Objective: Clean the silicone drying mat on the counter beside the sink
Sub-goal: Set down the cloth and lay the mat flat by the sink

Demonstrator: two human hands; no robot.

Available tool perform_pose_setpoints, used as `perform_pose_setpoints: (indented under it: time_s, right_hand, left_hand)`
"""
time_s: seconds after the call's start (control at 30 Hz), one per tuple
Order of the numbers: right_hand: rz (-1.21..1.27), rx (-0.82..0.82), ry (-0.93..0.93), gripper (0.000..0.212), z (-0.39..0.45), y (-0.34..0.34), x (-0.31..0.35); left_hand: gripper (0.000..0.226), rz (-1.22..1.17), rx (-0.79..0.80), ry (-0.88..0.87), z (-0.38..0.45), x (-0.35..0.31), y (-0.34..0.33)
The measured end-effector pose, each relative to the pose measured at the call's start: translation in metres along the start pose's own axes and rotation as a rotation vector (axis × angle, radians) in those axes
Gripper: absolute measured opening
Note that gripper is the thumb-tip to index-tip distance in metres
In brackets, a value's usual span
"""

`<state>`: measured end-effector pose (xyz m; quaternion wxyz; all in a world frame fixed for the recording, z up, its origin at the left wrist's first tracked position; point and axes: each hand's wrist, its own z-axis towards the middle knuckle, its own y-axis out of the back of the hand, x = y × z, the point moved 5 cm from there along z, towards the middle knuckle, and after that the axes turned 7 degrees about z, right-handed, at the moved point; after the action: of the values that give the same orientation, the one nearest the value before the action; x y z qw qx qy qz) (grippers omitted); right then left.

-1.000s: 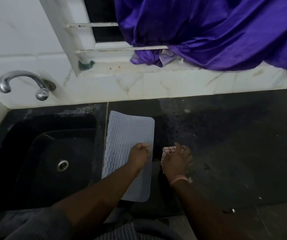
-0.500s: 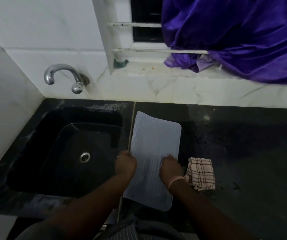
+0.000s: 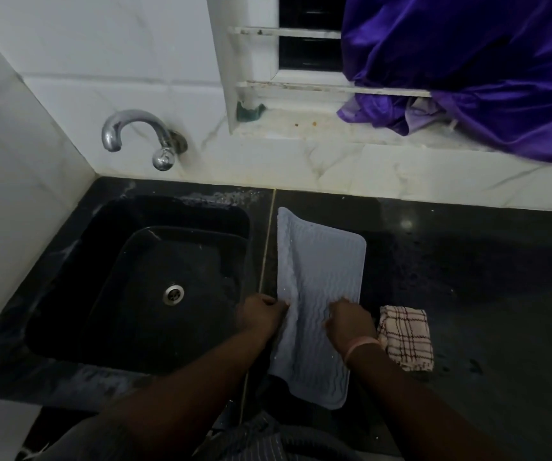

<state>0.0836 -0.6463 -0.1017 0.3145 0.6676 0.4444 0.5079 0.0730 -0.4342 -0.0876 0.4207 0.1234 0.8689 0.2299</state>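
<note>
Left hand (image 3: 261, 316) pinches the pale grey ribbed silicone drying mat (image 3: 326, 277) at its nine-o'clock edge, now curled upward; right hand (image 3: 348, 322) grips its middle. Checked cloth (image 3: 404, 341), released, lies at three o'clock. Mat beside black sink (image 3: 78, 287), probably heading for rinsing.

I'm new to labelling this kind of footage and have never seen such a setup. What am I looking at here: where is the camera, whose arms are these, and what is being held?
There is no machine: a person wears a camera on the head, looking down at their own arms. The left hand pinches the sink-side edge of the grey silicone drying mat, lifting it into a fold. The right hand has its grip on the mat further right. The mat lies on the black counter, beside the black sink with its tap. A checked cloth lies loose on the counter, right of the right hand. Purple fabric hangs at the window.
</note>
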Motion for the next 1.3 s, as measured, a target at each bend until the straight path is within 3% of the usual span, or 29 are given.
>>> perform_pose_setpoints:
  time_s: [0.2, 0.33, 0.5, 0.67, 0.77, 0.87, 0.9, 1.07, 1.2, 1.3]
  right_hand:
    - [0.008, 0.011, 0.01, 0.017, -0.001, 0.002, 0.001]
    - [0.004, 0.008, -0.004, 0.017, -0.002, 0.005, 0.003]
    - [0.008, 0.0, -0.024, 0.017, -0.003, 0.006, 0.002]
    - [0.061, -0.028, -0.055, 0.017, -0.004, 0.007, 0.001]
    - [0.095, -0.026, -0.069, 0.014, 0.0, 0.011, 0.002]
    - [0.203, -0.168, -0.114, 0.012, 0.003, 0.02, 0.001]
    - [0.21, -0.206, -0.168, 0.014, 0.004, 0.02, 0.0]
    - [0.32, -0.129, -0.579, 0.066, 0.013, 0.011, 0.0]
    - [0.489, -0.112, -0.58, 0.044, 0.026, 0.021, -0.001]
    - [0.623, -0.162, -0.405, 0.026, 0.027, 0.037, 0.01]
  left_hand:
    - [0.062, 0.018, 0.061, -0.039, -0.005, -0.005, -0.019]
    - [0.036, -0.099, 0.138, -0.058, -0.004, -0.014, -0.02]
    - [0.024, -0.144, -0.014, -0.051, -0.003, -0.01, 0.004]
    - [0.049, -0.095, -0.227, -0.023, 0.012, 0.009, 0.042]
    - [0.043, -0.09, -0.266, 0.05, 0.021, 0.022, 0.052]
    - [0.031, -0.03, -0.252, 0.091, 0.025, 0.029, 0.059]
    - [0.029, -0.02, -0.244, 0.101, 0.026, 0.031, 0.062]
    - [0.025, 0.032, -0.209, 0.158, 0.026, 0.042, 0.074]
    - [0.02, -0.031, -0.175, 0.151, 0.029, 0.061, 0.074]
    - [0.013, -0.123, -0.144, 0.181, 0.025, 0.07, 0.068]
